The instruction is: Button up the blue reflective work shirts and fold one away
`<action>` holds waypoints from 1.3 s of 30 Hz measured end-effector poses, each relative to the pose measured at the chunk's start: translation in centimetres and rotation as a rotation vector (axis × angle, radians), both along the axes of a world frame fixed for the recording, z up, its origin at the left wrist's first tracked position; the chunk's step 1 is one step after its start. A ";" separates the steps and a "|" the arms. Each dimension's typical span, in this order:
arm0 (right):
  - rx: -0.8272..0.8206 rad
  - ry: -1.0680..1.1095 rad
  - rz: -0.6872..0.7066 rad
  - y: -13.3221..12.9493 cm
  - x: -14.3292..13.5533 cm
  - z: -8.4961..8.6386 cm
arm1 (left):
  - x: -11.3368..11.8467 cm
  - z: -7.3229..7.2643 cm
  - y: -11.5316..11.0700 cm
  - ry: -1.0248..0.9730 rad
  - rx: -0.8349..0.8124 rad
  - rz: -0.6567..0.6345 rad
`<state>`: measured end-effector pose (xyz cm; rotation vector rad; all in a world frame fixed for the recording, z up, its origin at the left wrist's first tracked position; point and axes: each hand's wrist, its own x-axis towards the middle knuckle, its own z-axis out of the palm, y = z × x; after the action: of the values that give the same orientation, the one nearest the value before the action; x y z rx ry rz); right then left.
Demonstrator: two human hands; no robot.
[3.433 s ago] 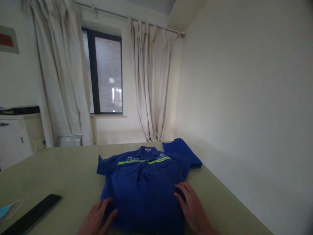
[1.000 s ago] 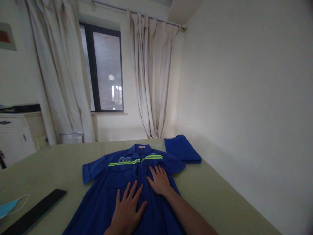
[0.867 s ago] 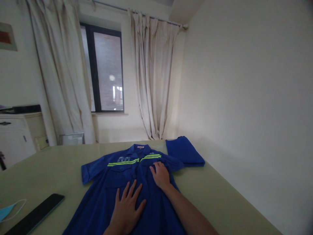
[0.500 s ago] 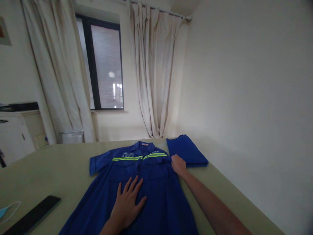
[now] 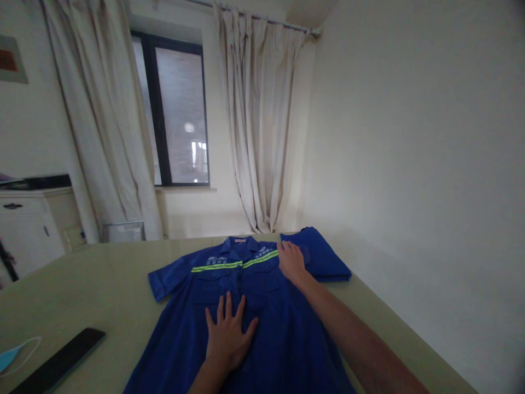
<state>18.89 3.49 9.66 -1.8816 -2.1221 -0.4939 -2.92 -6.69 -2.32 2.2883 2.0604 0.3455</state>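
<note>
- Left hand (image 5: 229,335): released, palm down, fingers spread across the middle of the blue shirt (image 5: 266,323); nothing grasped.
- Right hand (image 5: 291,261): farther forward than the left, fingers curled at the shirt's shoulder, beside the end of the yellow-green stripe (image 5: 217,267). Whether fabric is grasped between the fingers cannot be told.
- Shirt: laid front up on the pale green table (image 5: 102,284), beneath the left hand and reaching past both sides of it. Lower end runs out of view.
- Collar (image 5: 241,247): beyond the left hand, label visible inside; printed white marks sit above the stripe on either side of the chest.
- Sleeve (image 5: 164,280): extended to the left, ahead of the left hand.
- Folded blue cloth (image 5: 328,261): just beyond and to the right of the right hand, near the table's edge.
- Dark flat slab (image 5: 61,358): well apart from the left hand, on its left; partly out of view.
- Light-blue mask (image 5: 8,358): farther left than the slab, white loop showing, also cut off.
- Window (image 5: 182,115): beyond both hands, between pale curtains (image 5: 260,120).
</note>
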 end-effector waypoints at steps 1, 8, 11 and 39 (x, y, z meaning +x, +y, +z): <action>-0.024 0.027 0.072 -1.8 -0.7 -1.4 | -0.2 0.0 0.6 -0.008 0.005 -0.006; -0.244 0.323 0.275 -15.9 -0.3 -10.5 | -1.1 1.5 3.9 -0.180 0.229 -0.023; -0.363 0.332 0.302 -17.0 1.4 -10.9 | -1.5 2.5 3.6 -0.314 0.271 -0.103; -0.147 0.691 0.298 -20.6 -2.5 -10.0 | 0.0 2.7 -12.4 -0.202 0.074 -0.184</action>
<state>16.35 -17.11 -0.34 -1.4569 -1.9201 0.3424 -2.95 -19.13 0.39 2.3502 1.7566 0.6232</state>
